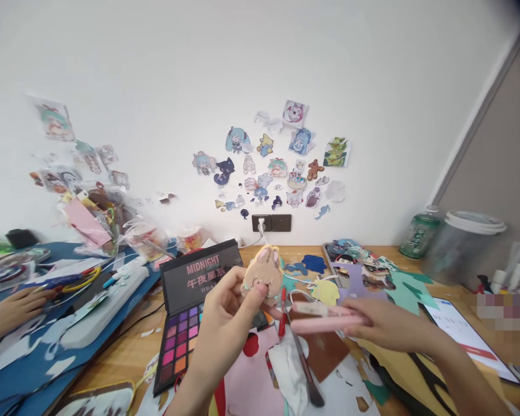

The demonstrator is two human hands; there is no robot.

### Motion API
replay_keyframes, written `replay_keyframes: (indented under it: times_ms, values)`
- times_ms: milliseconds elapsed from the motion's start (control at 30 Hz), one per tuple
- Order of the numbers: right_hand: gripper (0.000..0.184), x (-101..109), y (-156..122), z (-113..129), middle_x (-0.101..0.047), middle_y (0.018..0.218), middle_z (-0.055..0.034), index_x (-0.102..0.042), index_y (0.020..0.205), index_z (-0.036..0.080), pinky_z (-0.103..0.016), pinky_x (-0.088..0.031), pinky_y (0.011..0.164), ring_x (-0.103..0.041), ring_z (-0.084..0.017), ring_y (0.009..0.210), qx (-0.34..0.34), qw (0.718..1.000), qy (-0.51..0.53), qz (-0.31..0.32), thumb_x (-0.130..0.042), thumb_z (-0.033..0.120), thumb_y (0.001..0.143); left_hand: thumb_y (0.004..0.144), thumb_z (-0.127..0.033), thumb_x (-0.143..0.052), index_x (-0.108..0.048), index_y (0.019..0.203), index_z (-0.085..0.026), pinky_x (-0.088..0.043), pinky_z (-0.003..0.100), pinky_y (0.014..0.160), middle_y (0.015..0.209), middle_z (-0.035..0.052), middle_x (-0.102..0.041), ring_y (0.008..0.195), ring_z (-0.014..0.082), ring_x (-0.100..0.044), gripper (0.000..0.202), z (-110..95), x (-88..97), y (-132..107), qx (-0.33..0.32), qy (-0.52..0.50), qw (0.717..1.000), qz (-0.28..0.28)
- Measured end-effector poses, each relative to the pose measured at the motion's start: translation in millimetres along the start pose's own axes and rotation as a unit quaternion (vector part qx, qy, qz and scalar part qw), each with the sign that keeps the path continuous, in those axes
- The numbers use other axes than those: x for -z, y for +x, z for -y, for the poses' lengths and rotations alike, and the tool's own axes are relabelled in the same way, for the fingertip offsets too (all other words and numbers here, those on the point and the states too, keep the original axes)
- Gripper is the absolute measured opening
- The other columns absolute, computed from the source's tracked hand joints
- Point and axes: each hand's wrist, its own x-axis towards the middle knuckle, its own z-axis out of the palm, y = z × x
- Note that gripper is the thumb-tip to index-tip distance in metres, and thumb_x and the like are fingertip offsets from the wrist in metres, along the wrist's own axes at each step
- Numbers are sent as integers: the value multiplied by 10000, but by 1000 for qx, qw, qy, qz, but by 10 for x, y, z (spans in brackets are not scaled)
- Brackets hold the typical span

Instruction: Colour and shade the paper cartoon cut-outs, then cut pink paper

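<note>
My left hand [229, 315] is closed on a brown rabbit-shaped cutout [265, 271] with a yellow edge, held upright with the thumb across its front. My right hand [385, 323] grips a pink two-armed tool [323, 325]; its arms point left and stand a little apart. It resembles a small hair straightener, but the exact kind is unclear. The tool's tips are near the cutout and do not visibly touch it. Under the hands lie a makeup brush [305, 370], a white tissue [288, 367] and a red pen-like stick [282, 315].
An eyeshadow palette [201, 274] stands open behind my left hand. Paper scraps [351, 283] cover the back right. A phone [463, 332] lies to the right, near a lidded plastic tub [468, 248]. Another person's hand [19, 312] rests at the far left near a power strip [106, 306].
</note>
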Motion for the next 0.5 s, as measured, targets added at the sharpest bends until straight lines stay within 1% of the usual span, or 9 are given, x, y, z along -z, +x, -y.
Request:
replay_keyframes:
  times_ms: [67,133,200,267,333,400,467,500]
  values:
    - [180,-126,103,-37,-626,753,-23,-585,794,196,-260,-330,560,-546,-186,673,1,997,-20,74,-549,365,743,851,-354,-545,-497,763,-171,-480,219,590,709,-20,-613,638,148,-648,208,1,11,8,-2,7,1000,-13]
    - [219,-237,198,-55,-626,767,-25,-605,820,194,-253,-316,546,-554,-192,687,3,991,-19,130,-565,383,717,855,-349,-539,-502,770,-174,-477,212,619,716,-25,-616,663,143,-652,199,1,19,22,-8,7,1000,-16]
    - [293,-323,268,-71,-626,805,-23,-620,879,202,-249,-311,538,-564,-204,719,5,986,-17,165,-597,417,681,858,-347,-536,-511,788,-175,-476,205,636,718,-22,-626,686,142,-654,187,-2,25,35,-4,-3,1000,-10]
    - [364,-387,313,-100,-627,838,-21,-626,911,211,-247,-311,531,-575,-222,752,-6,982,-29,188,-664,405,606,854,-343,-543,-520,812,-172,-476,196,635,727,-14,-637,684,137,-652,177,-3,28,43,6,-10,1000,3]
    - [430,-430,338,-143,-631,869,-28,-633,922,211,-253,-322,533,-585,-248,781,-40,978,-57,197,-719,347,523,852,-335,-546,-528,843,-165,-477,196,632,736,-1,-646,671,135,-648,171,5,29,46,14,-12,1000,22]
    - [459,-438,339,-171,-639,882,-44,-641,923,204,-269,-350,544,-592,-271,791,-80,974,-79,198,-735,292,482,852,-329,-546,-529,874,-162,-478,205,619,747,8,-643,657,138,-644,170,27,27,50,25,-12,998,52]
    - [415,-386,303,-137,-644,883,-58,-644,918,195,-290,-384,573,-593,-272,789,-91,979,-74,167,-715,283,519,853,-334,-541,-527,897,-160,-470,208,597,748,11,-633,633,137,-638,180,64,18,57,42,-6,995,89]
    - [371,-333,268,-86,-644,884,-61,-640,922,192,-301,-399,601,-591,-264,794,-78,987,-57,132,-691,295,569,853,-339,-540,-527,904,-158,-464,206,588,747,13,-628,628,137,-637,188,87,9,62,52,2,992,112]
